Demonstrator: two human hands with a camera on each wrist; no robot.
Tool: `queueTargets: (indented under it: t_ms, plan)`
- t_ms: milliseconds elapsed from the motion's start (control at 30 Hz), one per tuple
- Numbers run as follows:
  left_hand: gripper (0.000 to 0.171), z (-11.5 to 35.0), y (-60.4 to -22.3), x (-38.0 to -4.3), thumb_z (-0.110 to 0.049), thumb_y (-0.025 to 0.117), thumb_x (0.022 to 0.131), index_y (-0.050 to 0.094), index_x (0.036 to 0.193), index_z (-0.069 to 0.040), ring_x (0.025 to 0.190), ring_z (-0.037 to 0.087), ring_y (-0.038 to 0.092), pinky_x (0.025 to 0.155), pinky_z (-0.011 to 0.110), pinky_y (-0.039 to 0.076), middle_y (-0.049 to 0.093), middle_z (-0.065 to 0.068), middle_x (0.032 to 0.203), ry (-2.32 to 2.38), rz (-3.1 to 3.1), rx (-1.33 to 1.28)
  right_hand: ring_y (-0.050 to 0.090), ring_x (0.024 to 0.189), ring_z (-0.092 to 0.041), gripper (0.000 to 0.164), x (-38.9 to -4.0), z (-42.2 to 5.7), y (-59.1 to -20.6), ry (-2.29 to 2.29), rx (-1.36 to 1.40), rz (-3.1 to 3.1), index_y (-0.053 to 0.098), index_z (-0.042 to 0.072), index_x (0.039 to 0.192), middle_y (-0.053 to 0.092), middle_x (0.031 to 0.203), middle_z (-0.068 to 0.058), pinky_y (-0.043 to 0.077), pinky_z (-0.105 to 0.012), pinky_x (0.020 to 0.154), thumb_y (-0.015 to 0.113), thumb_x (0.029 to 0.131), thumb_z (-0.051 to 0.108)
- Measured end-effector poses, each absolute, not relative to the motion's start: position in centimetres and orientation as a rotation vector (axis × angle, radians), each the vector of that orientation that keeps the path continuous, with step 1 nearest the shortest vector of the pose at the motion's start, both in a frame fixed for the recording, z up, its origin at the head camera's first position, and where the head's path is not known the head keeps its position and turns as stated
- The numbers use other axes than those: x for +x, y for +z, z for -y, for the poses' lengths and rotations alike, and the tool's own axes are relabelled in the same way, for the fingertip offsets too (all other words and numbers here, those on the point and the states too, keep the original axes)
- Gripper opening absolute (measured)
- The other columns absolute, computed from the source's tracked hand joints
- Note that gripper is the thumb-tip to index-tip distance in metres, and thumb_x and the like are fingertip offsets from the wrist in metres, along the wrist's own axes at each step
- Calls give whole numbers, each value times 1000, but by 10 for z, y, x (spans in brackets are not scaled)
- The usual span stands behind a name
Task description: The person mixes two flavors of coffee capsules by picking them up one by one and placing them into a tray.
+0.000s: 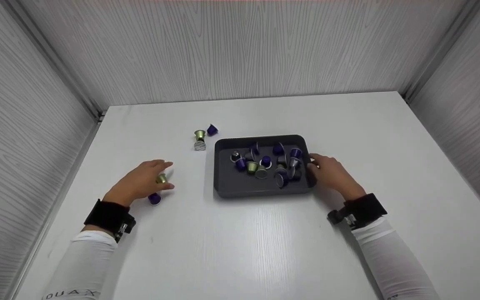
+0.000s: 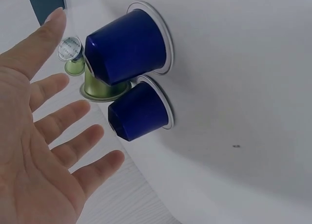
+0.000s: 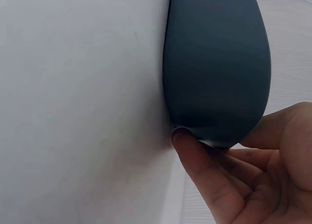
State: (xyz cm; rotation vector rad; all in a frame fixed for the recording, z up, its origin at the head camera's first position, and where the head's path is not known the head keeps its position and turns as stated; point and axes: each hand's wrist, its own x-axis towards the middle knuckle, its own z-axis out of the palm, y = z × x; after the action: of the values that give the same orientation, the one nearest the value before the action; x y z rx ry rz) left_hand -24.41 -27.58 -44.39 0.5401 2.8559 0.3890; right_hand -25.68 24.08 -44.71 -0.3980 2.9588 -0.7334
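Observation:
My left hand hovers at the left with fingers spread, holding nothing. By it are a green coffee capsule and a purple one. The left wrist view shows two blue-purple capsules lying on their sides near the fingers, and a green capsule behind them. On the other side, my right hand grips the right edge of a dark grey tray. Up close, fingers touch the lower corner of the tray's outer wall. Several purple, green and silver capsules lie in the tray.
Beyond the tray's left corner, a green capsule, a capsule with its silver lid showing and a purple capsule lie on the white table. Pale wood-grain panels enclose the back and sides.

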Motion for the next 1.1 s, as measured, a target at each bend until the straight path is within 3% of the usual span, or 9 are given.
queueTargets:
  t_ms: [467, 1100]
  plan:
    - [53, 280, -444, -240, -28, 67, 94, 52, 139, -3, 123, 42, 50, 100, 55, 40, 52, 26, 135, 361, -2839, 546, 59, 108, -43, 43, -257, -240, -446, -739, -401, -2949, 46, -4, 141, 61, 121, -29, 45, -55, 93, 46, 102, 15]
    - [32, 277, -447, -246, -17, 66, 93, 65, 120, 0, 109, 37, 58, 94, 52, 45, 64, 18, 116, 360, -2834, 587, 60, 107, -43, 43, -256, -242, -447, -749, -417, -2948, 47, -4, 140, 61, 120, -29, 45, -55, 92, 47, 102, 14]
